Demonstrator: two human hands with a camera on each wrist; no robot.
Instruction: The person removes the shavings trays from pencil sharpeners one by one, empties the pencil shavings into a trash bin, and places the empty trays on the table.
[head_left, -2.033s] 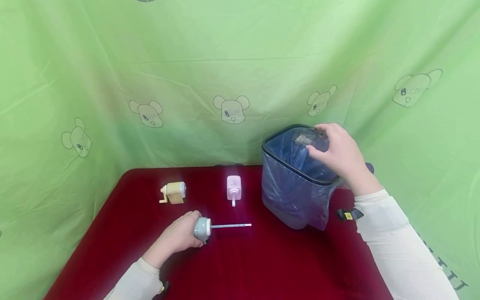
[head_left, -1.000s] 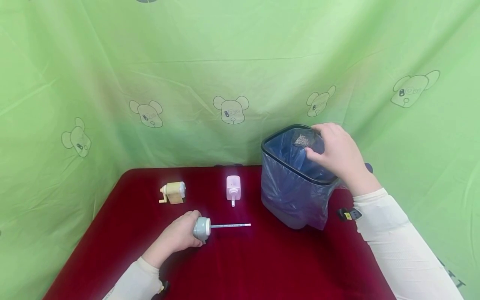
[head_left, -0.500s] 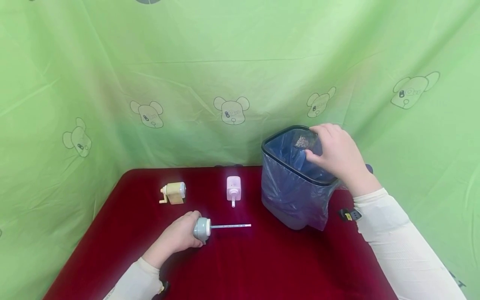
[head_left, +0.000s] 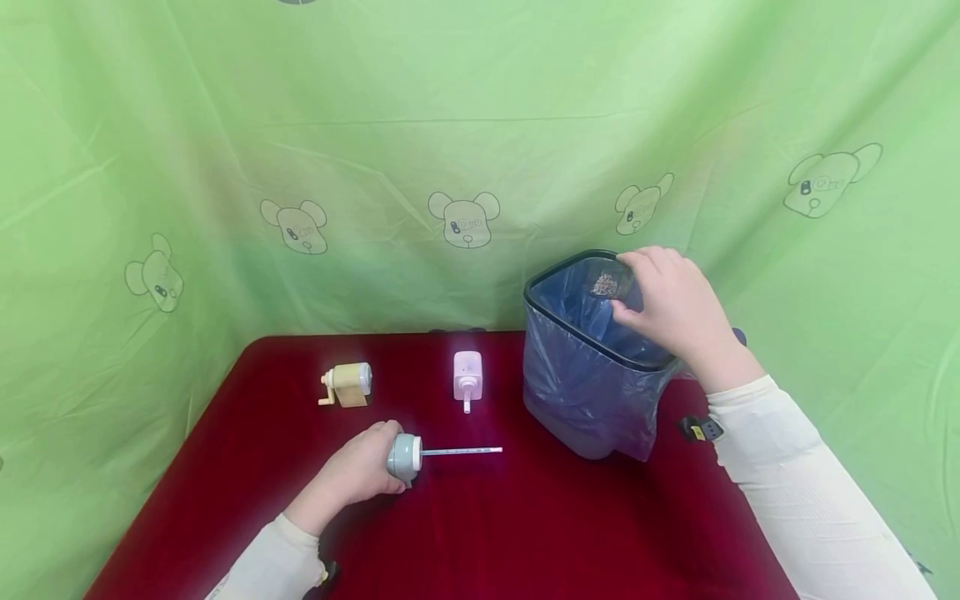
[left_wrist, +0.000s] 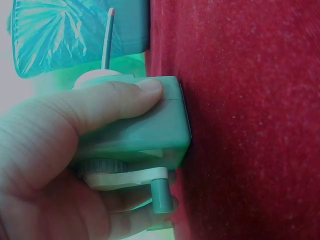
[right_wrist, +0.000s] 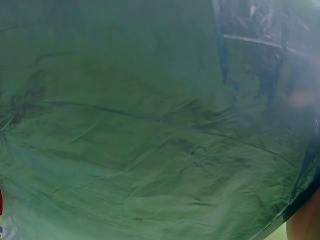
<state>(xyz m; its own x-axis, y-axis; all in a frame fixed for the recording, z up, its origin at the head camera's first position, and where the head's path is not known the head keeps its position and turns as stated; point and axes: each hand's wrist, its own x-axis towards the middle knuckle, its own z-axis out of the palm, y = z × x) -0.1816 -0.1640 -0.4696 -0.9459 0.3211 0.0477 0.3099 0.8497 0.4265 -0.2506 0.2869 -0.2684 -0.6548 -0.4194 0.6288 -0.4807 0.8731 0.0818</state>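
A person's two hands work well apart at a table spread with a red cloth (head_left: 525, 533), the left hand (head_left: 358, 468) clamped around a grey-green pencil sharpener (head_left: 403, 458), its thumb laid across the casing and a pencil (head_left: 461, 452) jutting from the front toward the right. The left wrist view shows the sharpener's crank (left_wrist: 127, 178) beside the fingers, its base close to the cloth. At right, the right hand (head_left: 675, 304) holds a clear tray (head_left: 624, 282) of shavings (head_left: 604, 285) between thumb and fingers at the mouth of a bin (head_left: 573, 328) lined with a bluish plastic bag (head_left: 585, 387); the right wrist view is filled mostly by the bag. Farther back on the cloth sit a yellow sharpener (head_left: 349, 385) and, between it and the bin, a pink sharpener (head_left: 467, 375), before a green curtain (head_left: 360, 92) printed with bear faces (head_left: 465, 221)
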